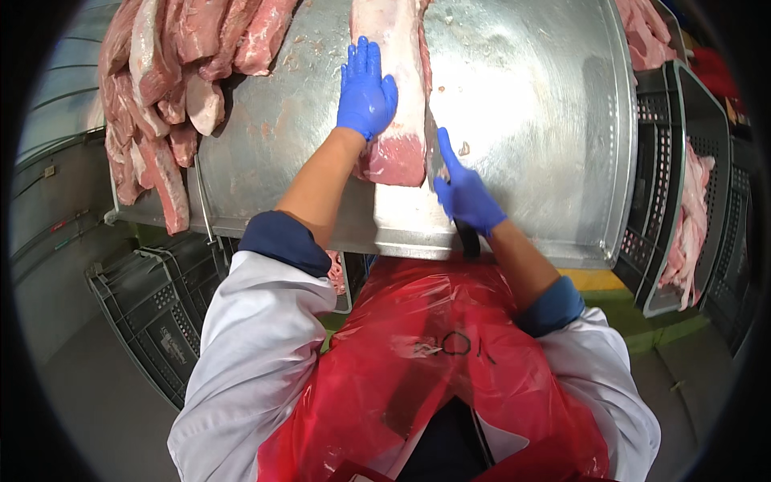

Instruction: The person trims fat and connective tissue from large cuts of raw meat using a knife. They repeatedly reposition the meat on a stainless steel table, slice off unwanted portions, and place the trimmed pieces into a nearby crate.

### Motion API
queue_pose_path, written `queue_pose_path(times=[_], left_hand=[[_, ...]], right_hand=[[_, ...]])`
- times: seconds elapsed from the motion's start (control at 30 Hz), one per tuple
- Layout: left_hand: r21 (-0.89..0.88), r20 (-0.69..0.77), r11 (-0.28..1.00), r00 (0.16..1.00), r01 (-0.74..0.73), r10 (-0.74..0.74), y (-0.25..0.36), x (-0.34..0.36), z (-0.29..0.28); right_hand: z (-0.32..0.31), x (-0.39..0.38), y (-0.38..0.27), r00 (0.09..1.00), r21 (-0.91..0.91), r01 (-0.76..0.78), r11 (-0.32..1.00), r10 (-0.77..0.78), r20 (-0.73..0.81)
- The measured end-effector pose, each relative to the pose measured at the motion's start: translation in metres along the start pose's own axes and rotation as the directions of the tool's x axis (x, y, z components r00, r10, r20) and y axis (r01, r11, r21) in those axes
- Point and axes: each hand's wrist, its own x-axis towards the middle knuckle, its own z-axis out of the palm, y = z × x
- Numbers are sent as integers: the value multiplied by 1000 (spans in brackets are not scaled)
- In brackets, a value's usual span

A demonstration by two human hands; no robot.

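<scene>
A long slab of pork loin [392, 157] with a pale fat layer lies lengthwise on the metal table [522, 145], its far end beyond the upper rim of the view. My left hand [367, 96], in a blue glove, rests flat on top of the loin with fingers stretched away from me. Beside the loin's right edge, my gloved right hand [471, 196] is closed around a knife with a dark handle [467, 239]. Its index finger points forward along the knife. The blade seems to run along the meat's right side; glare and the hand hide much of it.
Several long meat strips [152, 88] are heaped at the table's left, some hanging over the edge. A dark crate [671, 185] with pale trimmings stands at right. Another dark crate [152, 297] sits below at left. Small meat scraps [464, 149] dot the table.
</scene>
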Motion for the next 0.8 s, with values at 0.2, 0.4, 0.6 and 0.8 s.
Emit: queue_pose_path(times=[0.2,0.4,0.6,0.8], left_hand=[[123,122,983,981,139,-154,11,2,-10],[366,280,823,791,435,-543,94,15,-37],[-306,451,800,819,516,-355,-17,47,-53],[-754,657,51,754,655,18,-13,-3,-59]], right_hand=[[32,-120,-30,977,-16,-176,984,177,119],[-50,-230,-38,902,-71,-369,927,376,213],[-101,-283,-15,835,408,-406,818,514,-199],[-120,-284,4,811,603,-327,728,544,-217]])
